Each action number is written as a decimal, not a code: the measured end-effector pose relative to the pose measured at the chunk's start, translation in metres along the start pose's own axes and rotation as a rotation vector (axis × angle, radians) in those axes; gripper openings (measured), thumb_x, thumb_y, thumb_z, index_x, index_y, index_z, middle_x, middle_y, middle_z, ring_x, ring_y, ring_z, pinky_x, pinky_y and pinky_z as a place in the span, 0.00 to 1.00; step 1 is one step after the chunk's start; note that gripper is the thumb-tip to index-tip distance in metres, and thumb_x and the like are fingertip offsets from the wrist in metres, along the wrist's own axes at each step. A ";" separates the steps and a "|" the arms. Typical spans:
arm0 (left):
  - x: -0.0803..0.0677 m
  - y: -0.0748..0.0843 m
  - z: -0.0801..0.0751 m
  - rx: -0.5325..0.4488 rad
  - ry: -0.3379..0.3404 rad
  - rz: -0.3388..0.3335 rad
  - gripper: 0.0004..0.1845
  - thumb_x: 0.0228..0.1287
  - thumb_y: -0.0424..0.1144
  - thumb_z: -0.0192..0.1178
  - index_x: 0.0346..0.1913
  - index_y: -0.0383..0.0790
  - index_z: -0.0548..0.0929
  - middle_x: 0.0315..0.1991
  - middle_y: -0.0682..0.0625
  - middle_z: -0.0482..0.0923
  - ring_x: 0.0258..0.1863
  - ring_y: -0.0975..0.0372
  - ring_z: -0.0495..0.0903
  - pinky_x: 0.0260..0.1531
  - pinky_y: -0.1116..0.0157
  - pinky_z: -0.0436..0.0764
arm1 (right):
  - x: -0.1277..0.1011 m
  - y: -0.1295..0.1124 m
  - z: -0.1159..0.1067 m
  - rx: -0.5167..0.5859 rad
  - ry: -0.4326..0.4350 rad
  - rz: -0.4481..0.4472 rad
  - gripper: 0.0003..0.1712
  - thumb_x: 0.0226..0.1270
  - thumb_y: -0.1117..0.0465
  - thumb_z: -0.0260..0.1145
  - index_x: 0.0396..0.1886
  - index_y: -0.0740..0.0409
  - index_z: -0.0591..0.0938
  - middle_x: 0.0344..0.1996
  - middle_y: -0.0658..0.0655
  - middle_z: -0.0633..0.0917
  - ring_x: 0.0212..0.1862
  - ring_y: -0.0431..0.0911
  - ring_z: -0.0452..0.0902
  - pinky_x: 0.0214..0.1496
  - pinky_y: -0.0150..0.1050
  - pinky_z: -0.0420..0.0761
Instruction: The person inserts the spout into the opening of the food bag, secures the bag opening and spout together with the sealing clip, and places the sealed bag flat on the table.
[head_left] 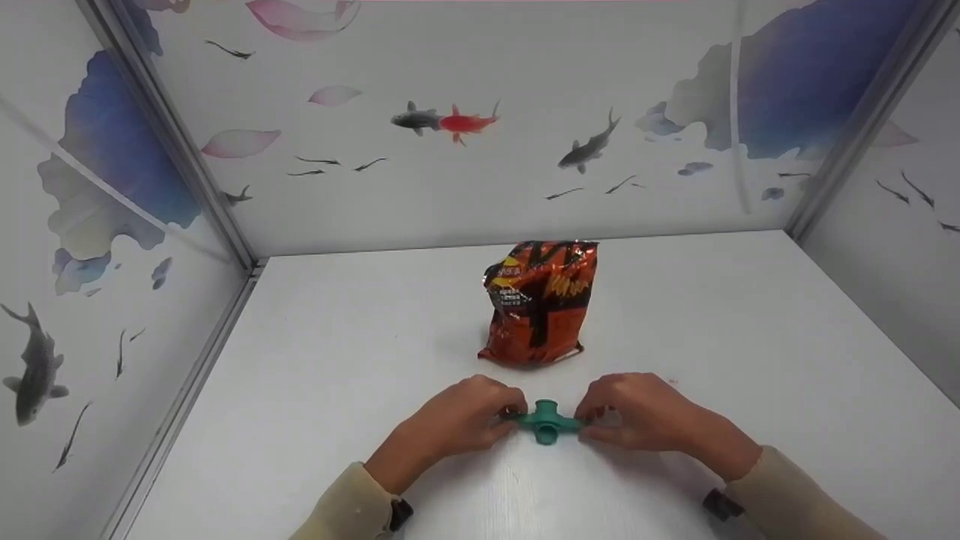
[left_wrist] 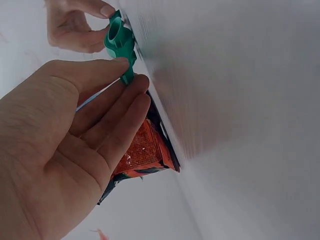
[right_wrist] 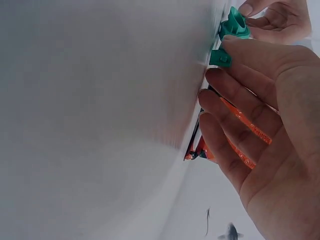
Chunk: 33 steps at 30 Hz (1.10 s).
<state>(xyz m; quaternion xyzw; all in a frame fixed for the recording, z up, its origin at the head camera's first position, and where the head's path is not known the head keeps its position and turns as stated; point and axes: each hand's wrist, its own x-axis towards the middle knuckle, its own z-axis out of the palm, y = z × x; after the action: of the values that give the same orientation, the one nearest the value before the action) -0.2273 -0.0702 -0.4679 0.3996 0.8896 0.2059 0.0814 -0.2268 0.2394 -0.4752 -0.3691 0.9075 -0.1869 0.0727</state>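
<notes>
Low centre of frame, a green clip [head_left: 547,424] lies crosswise on the surface [head_left: 750,337], left hand [head_left: 461,416] and right hand [head_left: 645,412] fingers pinching its ends.

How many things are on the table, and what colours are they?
Green clip, pinched at its ends by the left hand and the right hand: 1
Orange and black snack bag, standing behind it: 1
Total: 2 things on the white table
</notes>
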 end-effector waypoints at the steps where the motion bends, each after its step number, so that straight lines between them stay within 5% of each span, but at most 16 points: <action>1: 0.000 0.000 0.000 -0.003 0.007 0.009 0.11 0.73 0.36 0.71 0.55 0.50 0.91 0.47 0.58 0.93 0.44 0.69 0.87 0.57 0.70 0.88 | 0.000 0.000 0.000 0.000 0.003 0.000 0.10 0.68 0.51 0.80 0.48 0.38 0.94 0.39 0.36 0.91 0.41 0.32 0.84 0.46 0.35 0.90; 13: -0.002 -0.003 -0.002 -0.092 0.069 -0.003 0.12 0.73 0.35 0.72 0.56 0.47 0.90 0.48 0.55 0.91 0.44 0.67 0.85 0.54 0.72 0.87 | 0.001 -0.002 -0.004 0.006 0.066 0.032 0.11 0.71 0.53 0.78 0.51 0.39 0.92 0.41 0.36 0.92 0.39 0.32 0.84 0.43 0.34 0.89; 20: -0.002 0.001 -0.004 -0.138 0.179 -0.022 0.18 0.73 0.36 0.72 0.62 0.48 0.85 0.53 0.54 0.89 0.50 0.67 0.87 0.59 0.67 0.88 | 0.002 -0.005 -0.006 0.053 0.213 0.003 0.13 0.68 0.58 0.81 0.49 0.41 0.90 0.40 0.38 0.92 0.38 0.31 0.84 0.40 0.34 0.90; 26: -0.001 0.005 -0.007 -0.211 0.278 -0.050 0.17 0.77 0.47 0.69 0.63 0.52 0.84 0.51 0.56 0.88 0.47 0.69 0.84 0.54 0.60 0.92 | 0.005 -0.007 -0.009 0.058 0.326 -0.056 0.17 0.65 0.61 0.83 0.50 0.42 0.89 0.40 0.39 0.92 0.36 0.32 0.84 0.38 0.35 0.92; 33: 0.004 0.011 -0.008 -0.190 0.386 -0.054 0.15 0.78 0.52 0.66 0.60 0.53 0.86 0.49 0.57 0.87 0.43 0.67 0.84 0.47 0.71 0.89 | 0.009 -0.012 -0.009 0.092 0.410 -0.135 0.18 0.63 0.63 0.83 0.49 0.43 0.88 0.40 0.40 0.91 0.36 0.33 0.84 0.36 0.35 0.91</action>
<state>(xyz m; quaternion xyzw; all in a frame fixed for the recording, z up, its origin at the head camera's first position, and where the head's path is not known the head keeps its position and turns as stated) -0.2249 -0.0626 -0.4556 0.3192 0.8757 0.3593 -0.0478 -0.2281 0.2278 -0.4626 -0.3796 0.8670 -0.3038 -0.1092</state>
